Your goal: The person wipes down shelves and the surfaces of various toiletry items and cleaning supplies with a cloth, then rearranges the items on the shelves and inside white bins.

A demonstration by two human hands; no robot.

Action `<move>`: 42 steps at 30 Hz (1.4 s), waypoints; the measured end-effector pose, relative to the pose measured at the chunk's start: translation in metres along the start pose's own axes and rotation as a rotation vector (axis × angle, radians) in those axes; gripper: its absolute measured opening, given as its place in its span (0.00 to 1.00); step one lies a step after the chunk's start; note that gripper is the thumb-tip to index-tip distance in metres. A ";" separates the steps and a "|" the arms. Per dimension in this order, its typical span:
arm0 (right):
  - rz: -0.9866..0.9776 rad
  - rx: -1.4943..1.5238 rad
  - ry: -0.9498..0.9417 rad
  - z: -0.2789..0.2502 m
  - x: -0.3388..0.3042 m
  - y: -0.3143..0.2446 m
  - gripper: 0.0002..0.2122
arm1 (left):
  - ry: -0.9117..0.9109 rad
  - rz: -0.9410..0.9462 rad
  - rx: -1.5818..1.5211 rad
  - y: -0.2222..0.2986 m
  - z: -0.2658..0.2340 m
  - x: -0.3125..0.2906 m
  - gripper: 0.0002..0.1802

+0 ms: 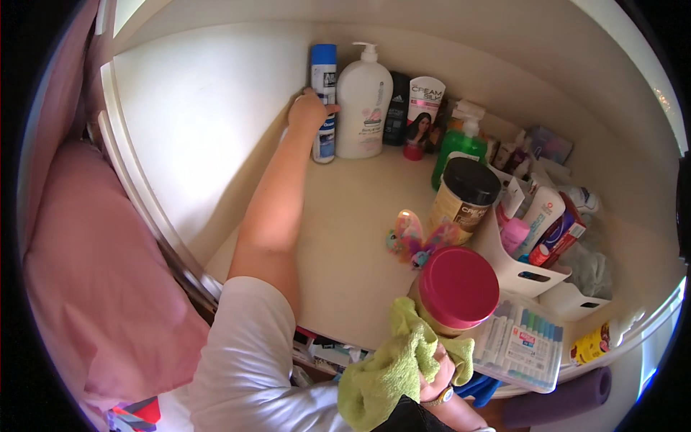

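Note:
My left hand (308, 110) reaches to the back of the shelf, its fingers wrapped around a tall aerosol can (325, 140) with a blue cap. The can stands upright beside a large white pump bottle (364, 108). Lower in the view, my right hand (437, 374) grips a crumpled light green cloth (381, 381), which hides part of its fingers. Close to that hand stands a jar with a dark pink lid (459, 286); part of the cloth hangs against its side.
Along the back are a black bottle (396, 108), a white tube (425, 101) and a green pump bottle (461, 147). A dark-lidded jar (469, 191), butterfly toys (419, 241), a white bin (512, 270) of toiletries and a marker case (518, 342) occupy the right. Pink fabric (108, 281) hangs left.

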State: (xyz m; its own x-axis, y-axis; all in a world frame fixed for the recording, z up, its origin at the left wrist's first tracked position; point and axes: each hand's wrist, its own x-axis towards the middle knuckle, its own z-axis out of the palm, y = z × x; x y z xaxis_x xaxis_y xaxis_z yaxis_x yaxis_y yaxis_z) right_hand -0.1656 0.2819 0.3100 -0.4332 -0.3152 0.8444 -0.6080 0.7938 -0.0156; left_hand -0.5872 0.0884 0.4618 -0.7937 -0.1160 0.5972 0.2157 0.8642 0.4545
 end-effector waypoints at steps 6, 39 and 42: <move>0.022 -0.004 -0.036 0.001 -0.006 0.002 0.16 | -0.191 -0.088 -0.212 0.012 -0.011 -0.006 0.33; -0.095 -0.079 0.092 0.002 -0.006 0.003 0.17 | 0.112 0.034 -0.097 -0.031 0.110 0.002 0.13; -0.141 -0.097 0.099 0.001 -0.001 0.003 0.17 | 0.121 0.094 -0.100 -0.036 0.111 0.002 0.12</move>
State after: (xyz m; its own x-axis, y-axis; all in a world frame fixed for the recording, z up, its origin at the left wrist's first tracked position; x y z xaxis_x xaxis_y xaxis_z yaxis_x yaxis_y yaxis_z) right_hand -0.1672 0.2841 0.3089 -0.2778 -0.3780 0.8831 -0.5888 0.7934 0.1544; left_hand -0.6595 0.1118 0.3734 -0.6944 -0.1007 0.7125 0.3460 0.8215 0.4533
